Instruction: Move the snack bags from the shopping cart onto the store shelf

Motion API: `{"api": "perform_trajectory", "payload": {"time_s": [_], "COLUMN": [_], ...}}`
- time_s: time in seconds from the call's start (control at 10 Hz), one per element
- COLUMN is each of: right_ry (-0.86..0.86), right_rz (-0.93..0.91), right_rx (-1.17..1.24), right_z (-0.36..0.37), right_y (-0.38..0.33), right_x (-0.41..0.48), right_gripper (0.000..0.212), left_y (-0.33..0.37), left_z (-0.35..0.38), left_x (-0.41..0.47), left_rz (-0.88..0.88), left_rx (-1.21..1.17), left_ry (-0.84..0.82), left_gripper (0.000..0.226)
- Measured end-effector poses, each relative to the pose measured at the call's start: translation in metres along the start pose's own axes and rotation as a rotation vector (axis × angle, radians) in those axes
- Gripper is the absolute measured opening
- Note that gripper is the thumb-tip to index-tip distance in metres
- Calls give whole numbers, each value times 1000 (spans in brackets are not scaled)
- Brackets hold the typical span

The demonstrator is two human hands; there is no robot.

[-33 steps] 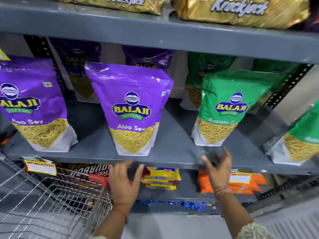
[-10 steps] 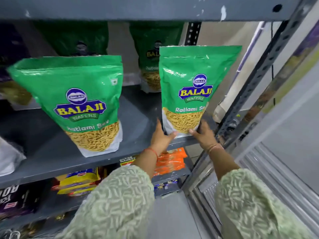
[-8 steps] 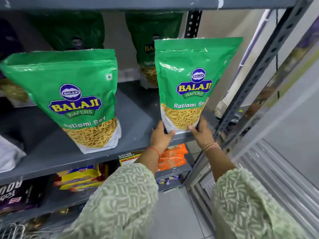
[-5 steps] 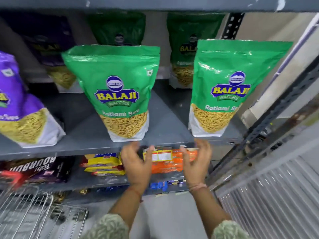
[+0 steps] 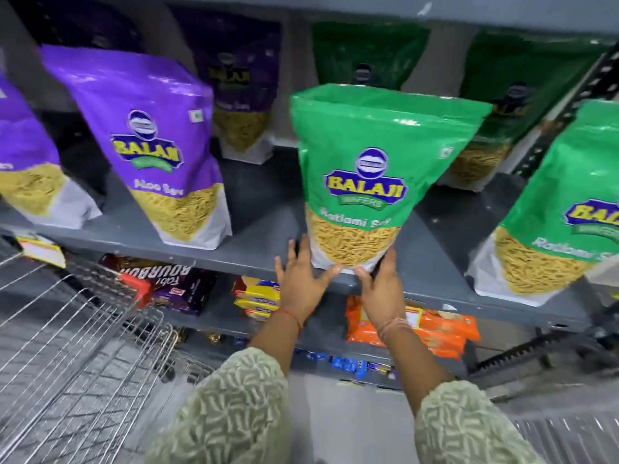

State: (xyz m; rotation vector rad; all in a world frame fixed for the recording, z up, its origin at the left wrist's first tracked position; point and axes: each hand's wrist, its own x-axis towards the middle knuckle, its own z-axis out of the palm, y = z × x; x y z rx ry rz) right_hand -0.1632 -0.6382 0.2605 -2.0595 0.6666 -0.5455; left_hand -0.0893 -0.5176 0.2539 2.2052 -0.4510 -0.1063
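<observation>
A green Ratlami Sev bag (image 5: 371, 169) stands upright on the grey shelf (image 5: 261, 226), near its front edge. My left hand (image 5: 301, 283) touches the bag's lower left corner with fingers spread. My right hand (image 5: 382, 283) cups its lower right corner. Both hands press the base from either side. Another green bag (image 5: 566, 212) stands to the right. Two purple Aloo Sev bags (image 5: 157, 145) stand to the left. The wire shopping cart (image 5: 77, 349) is at lower left, and its visible part holds nothing.
More purple and green bags stand in the back row (image 5: 368, 55). The lower shelf holds brown biscuit packs (image 5: 170, 286), yellow packs (image 5: 258, 296) and orange packs (image 5: 432, 329). A perforated metal upright (image 5: 569, 105) frames the right side. A price tag (image 5: 42, 252) hangs at left.
My hands have left the right-hand green bag, moved left and closed around the base of the middle green bag. The view has swung left, bringing the cart and purple bags in.
</observation>
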Motion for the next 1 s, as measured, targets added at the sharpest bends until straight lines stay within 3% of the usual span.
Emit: {"api": "perform_trajectory", "payload": {"time_s": [0.1, 0.2, 0.3, 0.4, 0.5, 0.6, 0.7, 0.8, 1.0], "right_ry": [163, 318, 173, -35, -300, -419, -468, -497, -345], "right_rz": [9, -112, -265, -354, -357, -307, -163, -81, -143], "right_rx": [-14, -163, -157, -72, 20, 90, 119, 2, -176], "right_z": [7, 40, 112, 195, 268, 333, 373, 396, 406], "right_y": [-3, -18, -62, -131, -196, -250, -275, -276, -273], "right_x": [-20, -67, -99, -98, -76, -46, -25, -22, -29], "right_gripper": [71, 59, 62, 63, 47, 57, 79, 76, 50], "left_y": [-17, -61, -120, -188, -251, -292, -306, -307, -302], "left_z": [-32, -94, -175, -262, -325, -358, -362, -356, -351], "left_x": [-13, -24, -10, 24, 58, 89, 105, 103, 98], "left_rz": [50, 28, -51, -221, -349, -426, -324, -290, -283], "left_rx": [-169, -258, -292, -347, -300, -215, -160, -197, -206], "left_ry": [179, 507, 750, 875, 776, 555, 368, 377, 410], "left_gripper": [65, 39, 34, 40, 68, 92, 93, 90, 89]}}
